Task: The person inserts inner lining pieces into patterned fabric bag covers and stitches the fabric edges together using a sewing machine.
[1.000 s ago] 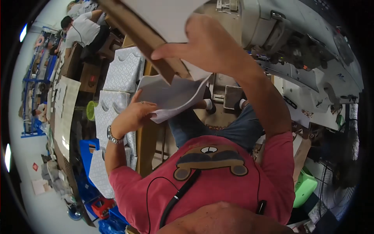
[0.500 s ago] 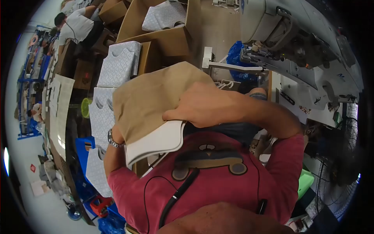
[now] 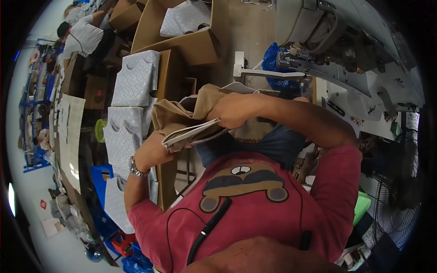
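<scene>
A piece of tan fabric [image 3: 184,119] with white, padded-looking edges is bunched between my two hands above my lap. My right hand [image 3: 231,110] is closed on its right side, the fingers partly hidden in the folds. At the lower left, my left hand [image 3: 159,148], below a metal wristwatch, grips the fabric close to its white edge [image 3: 189,134]; most of those fingers are out of sight under the cloth. Beside my left arm stand stacks of white patterned padded pieces [image 3: 133,82] with curved cut-outs.
An open cardboard box [image 3: 189,48] ahead holds more patterned pieces. A sewing machine [image 3: 327,68] stands on a white table at the right, with a blue plastic bag [image 3: 273,68] behind its arm. Another person [image 3: 84,36] works at the far left. A fan [image 3: 396,195] is at lower right.
The tan fabric, spread flat over the white layers before, is now folded and bunched, with its white edge turned up. My right hand has moved slightly toward the fabric's right edge.
</scene>
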Action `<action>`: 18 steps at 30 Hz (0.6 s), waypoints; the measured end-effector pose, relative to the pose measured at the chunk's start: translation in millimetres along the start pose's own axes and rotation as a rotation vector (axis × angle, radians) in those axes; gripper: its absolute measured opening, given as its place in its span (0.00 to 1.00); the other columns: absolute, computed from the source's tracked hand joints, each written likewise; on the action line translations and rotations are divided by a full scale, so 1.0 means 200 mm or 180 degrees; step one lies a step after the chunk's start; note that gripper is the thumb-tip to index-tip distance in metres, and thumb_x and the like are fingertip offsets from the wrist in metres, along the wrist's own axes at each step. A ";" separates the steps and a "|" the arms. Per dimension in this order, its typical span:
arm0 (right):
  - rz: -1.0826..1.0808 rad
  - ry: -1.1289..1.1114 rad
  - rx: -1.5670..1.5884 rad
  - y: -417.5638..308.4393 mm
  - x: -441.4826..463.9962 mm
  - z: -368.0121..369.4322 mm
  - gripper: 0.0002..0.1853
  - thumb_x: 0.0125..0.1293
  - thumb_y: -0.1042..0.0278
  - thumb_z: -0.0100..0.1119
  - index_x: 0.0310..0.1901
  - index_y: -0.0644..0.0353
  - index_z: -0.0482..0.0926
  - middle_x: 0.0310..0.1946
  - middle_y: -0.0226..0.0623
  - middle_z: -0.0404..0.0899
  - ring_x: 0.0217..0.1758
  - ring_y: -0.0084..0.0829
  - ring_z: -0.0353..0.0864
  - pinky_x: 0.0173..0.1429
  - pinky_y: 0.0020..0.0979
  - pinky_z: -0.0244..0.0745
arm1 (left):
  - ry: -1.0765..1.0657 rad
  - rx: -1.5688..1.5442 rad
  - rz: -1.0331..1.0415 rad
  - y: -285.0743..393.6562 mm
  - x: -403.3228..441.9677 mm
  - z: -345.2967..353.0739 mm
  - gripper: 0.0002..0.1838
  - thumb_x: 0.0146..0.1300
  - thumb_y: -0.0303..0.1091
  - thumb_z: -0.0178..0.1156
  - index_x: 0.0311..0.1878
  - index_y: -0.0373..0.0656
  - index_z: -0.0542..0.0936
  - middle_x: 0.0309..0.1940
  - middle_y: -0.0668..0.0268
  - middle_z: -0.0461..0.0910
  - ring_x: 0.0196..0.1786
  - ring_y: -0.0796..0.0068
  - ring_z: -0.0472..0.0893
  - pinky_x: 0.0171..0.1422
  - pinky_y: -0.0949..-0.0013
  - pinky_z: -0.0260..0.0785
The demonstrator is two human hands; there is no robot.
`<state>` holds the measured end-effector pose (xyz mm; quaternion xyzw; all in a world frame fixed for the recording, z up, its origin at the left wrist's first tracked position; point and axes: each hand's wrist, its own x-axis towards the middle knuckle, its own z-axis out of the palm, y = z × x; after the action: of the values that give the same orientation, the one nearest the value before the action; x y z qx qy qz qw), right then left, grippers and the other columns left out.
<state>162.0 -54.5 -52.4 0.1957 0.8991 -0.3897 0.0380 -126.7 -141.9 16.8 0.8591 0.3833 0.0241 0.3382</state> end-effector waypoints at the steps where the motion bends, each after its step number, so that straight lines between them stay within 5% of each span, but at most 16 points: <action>1: 0.0022 0.0097 0.0014 0.03 0.00 0.02 0.14 0.63 0.70 0.55 0.48 0.59 0.84 0.40 0.52 0.86 0.49 0.55 0.84 0.52 0.52 0.76 | 0.0039 0.0139 -0.0139 0.00 0.02 0.00 0.22 0.56 0.24 0.68 0.56 0.45 0.86 0.56 0.58 0.85 0.57 0.50 0.83 0.64 0.57 0.76; 2: 0.0057 0.0202 0.0007 0.06 -0.01 0.02 0.14 0.63 0.70 0.54 0.47 0.60 0.83 0.40 0.53 0.85 0.49 0.56 0.84 0.52 0.52 0.76 | 0.0091 0.0290 -0.0258 0.02 0.05 -0.01 0.24 0.53 0.24 0.68 0.56 0.47 0.86 0.56 0.58 0.85 0.56 0.50 0.83 0.63 0.56 0.76; 3: 0.0072 0.0212 -0.0016 0.05 0.00 0.02 0.14 0.63 0.70 0.54 0.47 0.60 0.83 0.40 0.53 0.85 0.49 0.56 0.84 0.52 0.52 0.76 | 0.0502 0.0475 0.0312 0.06 0.09 -0.01 0.26 0.57 0.32 0.78 0.60 0.44 0.84 0.52 0.56 0.87 0.52 0.51 0.85 0.58 0.56 0.77; 5: -0.0092 -0.0069 -0.0171 -0.05 0.02 -0.01 0.14 0.62 0.72 0.54 0.47 0.63 0.83 0.40 0.54 0.85 0.49 0.57 0.83 0.52 0.51 0.76 | -0.0220 0.0335 0.0202 -0.09 -0.01 -0.02 0.24 0.59 0.32 0.77 0.60 0.44 0.85 0.54 0.56 0.86 0.56 0.49 0.83 0.62 0.54 0.74; 7: -0.0258 -0.0147 -0.0011 -0.14 -0.01 -0.08 0.13 0.61 0.73 0.54 0.46 0.64 0.83 0.39 0.55 0.85 0.49 0.58 0.82 0.52 0.50 0.76 | 0.0055 0.0698 0.0435 -0.05 -0.02 -0.02 0.21 0.60 0.32 0.76 0.58 0.47 0.86 0.54 0.58 0.87 0.59 0.49 0.82 0.66 0.56 0.73; 10: -0.0896 -0.0133 0.0717 -0.10 0.02 -0.04 0.15 0.60 0.73 0.54 0.47 0.64 0.83 0.40 0.57 0.85 0.49 0.56 0.83 0.52 0.50 0.75 | 0.0644 0.0244 -0.0586 -0.11 -0.10 0.11 0.18 0.58 0.33 0.76 0.53 0.52 0.90 0.49 0.64 0.90 0.66 0.55 0.81 0.81 0.53 0.61; 11: -0.0659 -0.0316 0.0559 -0.06 0.03 -0.02 0.16 0.60 0.72 0.54 0.48 0.64 0.83 0.42 0.57 0.85 0.50 0.56 0.83 0.53 0.50 0.76 | 0.0647 0.0237 -0.0622 -0.08 -0.10 0.09 0.18 0.58 0.33 0.76 0.53 0.52 0.90 0.49 0.64 0.90 0.66 0.55 0.81 0.81 0.53 0.61; 13: -0.0441 -0.0502 0.0382 0.05 0.06 0.04 0.17 0.60 0.72 0.54 0.50 0.64 0.84 0.43 0.57 0.85 0.51 0.56 0.83 0.54 0.50 0.76 | 0.0399 0.1427 0.0223 0.03 -0.02 -0.02 0.19 0.55 0.34 0.77 0.53 0.51 0.90 0.48 0.67 0.90 0.67 0.60 0.81 0.87 0.40 0.44; 14: -0.0369 -0.0320 0.0338 0.13 0.07 0.09 0.18 0.60 0.71 0.55 0.51 0.65 0.84 0.45 0.57 0.85 0.52 0.56 0.83 0.56 0.49 0.76 | 0.0494 0.1518 0.0150 0.01 -0.03 -0.01 0.15 0.55 0.32 0.73 0.48 0.50 0.88 0.48 0.71 0.89 0.68 0.67 0.79 0.86 0.29 0.30; 18: 0.0260 -0.0609 0.0383 0.25 0.07 0.08 0.20 0.63 0.68 0.54 0.53 0.66 0.83 0.49 0.57 0.86 0.55 0.55 0.84 0.61 0.47 0.76 | 0.0395 0.1566 0.0249 0.07 0.03 -0.03 0.10 0.58 0.34 0.75 0.43 0.51 0.89 0.41 0.71 0.90 0.65 0.67 0.82 0.87 0.29 0.31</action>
<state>166.9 -29.5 -101.2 0.1959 0.8576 -0.4580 0.1276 -115.8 -141.8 27.9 0.9266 0.3641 -0.0042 0.0937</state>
